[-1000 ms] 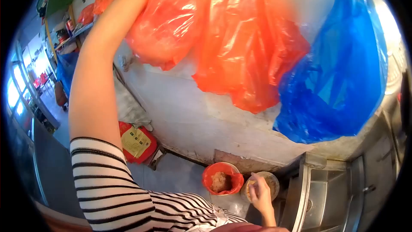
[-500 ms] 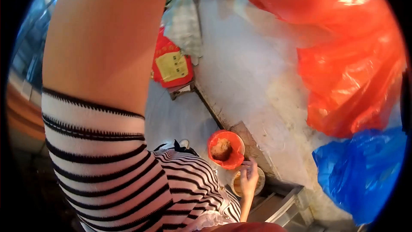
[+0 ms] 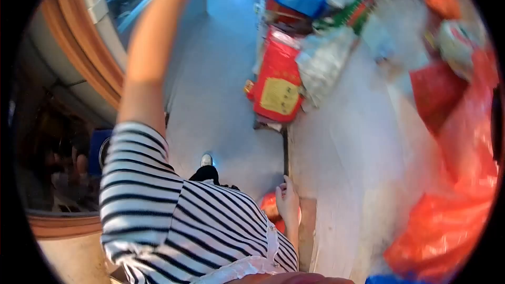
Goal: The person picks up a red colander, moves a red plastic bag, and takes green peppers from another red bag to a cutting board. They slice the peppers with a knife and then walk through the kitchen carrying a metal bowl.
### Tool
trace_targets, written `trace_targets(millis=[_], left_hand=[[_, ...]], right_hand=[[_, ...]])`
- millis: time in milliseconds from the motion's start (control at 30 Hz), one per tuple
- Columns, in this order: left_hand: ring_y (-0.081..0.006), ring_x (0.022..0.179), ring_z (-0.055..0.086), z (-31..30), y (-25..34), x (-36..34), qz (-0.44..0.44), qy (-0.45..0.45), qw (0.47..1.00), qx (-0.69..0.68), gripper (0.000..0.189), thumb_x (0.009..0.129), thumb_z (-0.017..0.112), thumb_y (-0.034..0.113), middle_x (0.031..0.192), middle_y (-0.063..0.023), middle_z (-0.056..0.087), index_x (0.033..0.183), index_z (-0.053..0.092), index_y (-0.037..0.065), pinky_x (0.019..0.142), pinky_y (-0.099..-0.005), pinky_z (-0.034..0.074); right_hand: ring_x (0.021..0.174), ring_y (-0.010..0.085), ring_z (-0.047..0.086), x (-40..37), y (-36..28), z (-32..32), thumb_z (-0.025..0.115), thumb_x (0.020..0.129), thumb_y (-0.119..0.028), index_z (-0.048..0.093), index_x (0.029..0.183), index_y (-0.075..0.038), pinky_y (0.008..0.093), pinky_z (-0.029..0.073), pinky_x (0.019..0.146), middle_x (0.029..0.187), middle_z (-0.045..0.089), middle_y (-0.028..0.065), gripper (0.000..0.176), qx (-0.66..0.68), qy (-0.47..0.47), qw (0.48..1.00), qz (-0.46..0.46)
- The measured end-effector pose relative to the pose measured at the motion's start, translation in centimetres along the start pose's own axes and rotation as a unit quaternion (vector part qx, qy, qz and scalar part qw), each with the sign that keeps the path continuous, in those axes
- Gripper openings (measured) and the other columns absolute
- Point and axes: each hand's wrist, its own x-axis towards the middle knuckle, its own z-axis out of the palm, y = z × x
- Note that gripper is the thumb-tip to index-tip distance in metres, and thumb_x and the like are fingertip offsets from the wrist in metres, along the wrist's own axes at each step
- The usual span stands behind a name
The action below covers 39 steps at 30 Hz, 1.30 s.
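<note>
My right hand (image 3: 287, 203) hangs low in front of the striped shirt, its fingers loosely bent and apart with nothing seen in them. Behind it, partly hidden by the hand and shirt, is a bucket lined with a red plastic bag (image 3: 270, 206). My left forearm (image 3: 153, 39) stretches up and away on the left, blurred, and its hand lies beyond the top edge of the view.
On the right runs a pale counter (image 3: 336, 189), bearing a large red plastic bag (image 3: 447, 226). A red packet with a yellow label (image 3: 279, 87) and a whitish bag (image 3: 326, 66) sit at its far end. Wood-framed glass (image 3: 79, 37) stands left of the grey floor (image 3: 210, 73).
The view has swung, showing more floor and the counter's far end. My left arm reaches farther away from the camera. My right hand now overlaps the red-lined bucket instead of being beside it.
</note>
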Motion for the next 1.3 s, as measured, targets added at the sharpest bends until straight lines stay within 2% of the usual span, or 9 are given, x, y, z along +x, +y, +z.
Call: trace_targets(millis=[167,300,400,600,800,900,933,1100,1300], left_hand=[[-0.0189,0.075,0.054,1.4,-6.0,-37.0,-0.483,-0.168,0.859,-0.023,0.028,0.08,0.048,0.024,0.084,-0.0112,0.058,0.098,0.055,0.004,0.065,-0.0313,0.044],[-0.0151,0.07,0.053,0.2,2.8,-66.5,-0.696,-0.495,0.477,-0.209,0.032,0.08,0.048,0.03,0.083,-0.0073,0.058,0.097,0.056,0.004,0.06,-0.0285,0.043],[-0.0123,0.065,0.052,-1.9,3.7,-69.2,-0.759,-0.393,0.27,-0.444,0.035,0.08,0.048,0.034,0.083,-0.0044,0.058,0.097,0.057,0.004,0.056,-0.0264,0.043],[-0.0098,0.064,0.052,2.1,-18.2,-64.2,-0.848,-0.1,0.481,-0.201,0.034,0.081,0.047,0.036,0.081,-0.002,0.058,0.092,0.058,0.006,0.057,-0.0225,0.042],[-0.0154,0.07,0.057,9.4,-35.5,-67.2,-0.868,-0.018,0.445,-0.218,0.031,0.08,0.047,0.034,0.08,-0.0071,0.061,0.086,0.059,0.006,0.06,-0.0305,0.044],[-0.0304,0.072,0.058,10.9,-37.2,-86.0,-0.756,-0.491,0.431,-0.042,0.026,0.07,0.05,0.033,0.075,-0.0167,0.06,0.072,0.063,0.009,0.064,-0.041,0.044],[-0.0298,0.069,0.059,9.6,-36.8,-86.6,-0.489,-0.688,0.535,-0.035,0.026,0.067,0.051,0.032,0.072,-0.0158,0.06,0.07,0.063,0.009,0.063,-0.0418,0.045],[-0.0268,0.068,0.059,5.4,-34.2,-83.8,-0.958,-0.255,0.107,-0.073,0.026,0.073,0.05,0.029,0.076,-0.014,0.061,0.08,0.061,0.007,0.062,-0.0391,0.045],[-0.0243,0.07,0.058,9.0,-51.3,-86.7,-0.944,-0.304,0.064,-0.113,0.026,0.076,0.048,0.026,0.078,-0.0121,0.061,0.086,0.059,0.005,0.063,-0.0363,0.045]], right_hand=[[0.064,0.019,0.056,11.8,-3.1,10.4,0.054,0.078,-0.02,0.044,0.115,-0.006,0.0291,0.045,0.058,0.085,0.056,0.0119,0.041,-0.03,-0.201,0.976,-0.083],[0.062,0.017,0.055,22.7,-5.1,21.6,0.055,0.077,-0.022,0.044,0.114,-0.004,0.0283,0.045,0.058,0.083,0.056,0.0109,0.042,0.046,-0.33,0.936,-0.113],[0.064,0.0139,0.056,29.6,-10.6,26.6,0.052,0.081,-0.02,0.045,0.11,-0.001,0.0235,0.046,0.057,0.084,0.056,0.0082,0.036,0.25,-0.438,0.861,0.066],[0.066,0.0149,0.057,41.4,-11.3,34.3,0.05,0.082,-0.021,0.046,0.11,-0.001,0.0247,0.049,0.056,0.084,0.057,0.0095,0.035,0.27,-0.515,0.775,0.249],[0.058,0.0142,0.055,56.2,-5.3,41.1,0.049,0.078,-0.022,0.057,0.089,-0.004,0.0247,0.046,0.051,0.072,0.058,0.0073,0.023,0.081,-0.493,0.852,0.157],[0.055,0.0117,0.053,69.3,-3.4,45.9,0.048,0.076,-0.024,0.057,0.079,-0.004,0.025,0.043,0.045,0.064,0.056,0.0048,0.022,0.056,-0.519,0.849,0.082],[0.054,0.0115,0.053,73.1,-4.6,46.3,0.048,0.076,-0.024,0.056,0.079,-0.004,0.0248,0.043,0.045,0.065,0.056,0.0044,0.022,0.081,-0.541,0.83,0.105],[0.048,0.0116,0.049,90.8,-10.5,51.8,0.048,0.076,-0.021,0.054,0.079,-0.005,0.0238,0.042,0.044,0.063,0.053,0.0032,0.018,0.064,-0.578,0.814,0.002],[0.055,0.011,0.051,110.1,-14.1,61.6,0.047,0.076,-0.019,0.054,0.073,-0.003,0.0259,0.044,0.048,0.056,0.05,0.0036,0.018,0.096,-0.524,0.842,-0.087]])
